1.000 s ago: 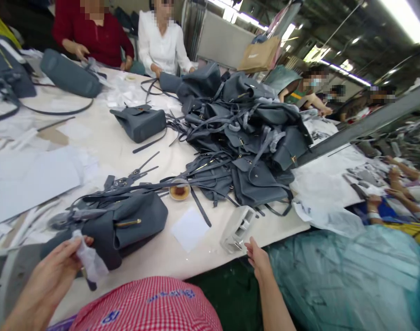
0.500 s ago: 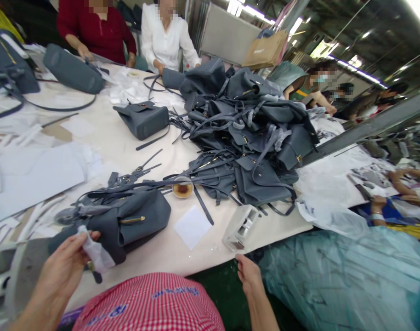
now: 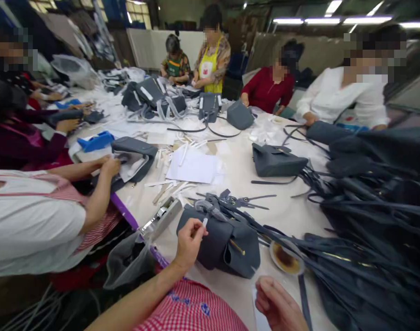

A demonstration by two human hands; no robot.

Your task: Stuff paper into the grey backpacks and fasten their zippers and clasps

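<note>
A dark blue-grey handbag (image 3: 215, 241) lies on its side on the table in front of me, with a gold zip pull (image 3: 238, 247) and wrapped handles (image 3: 212, 209). My left hand (image 3: 189, 241) is at the bag's near left side, thumb and fingertips pinched on a small white strip (image 3: 205, 222). Low at the right, my right hand (image 3: 280, 305) is held with curled fingers pressed together; whatever they may hold is hidden. A white paper sheet (image 3: 260, 312) shows beside that hand. A round dish with brown contents (image 3: 286, 258) sits just right of the bag.
A large heap of similar bags and straps (image 3: 375, 220) covers the right side. Another bag (image 3: 279, 160) lies farther back. White sheets (image 3: 192, 163) and scraps lie mid-table. A metal-edged dispenser (image 3: 161, 218) stands left. A co-worker's hands (image 3: 110, 168) work on a bag; others stand around.
My view has swung left. The right hand has moved from beside the grey dispenser toward the bag. The larger white wrap in my left hand no longer shows; only a small strip does.
</note>
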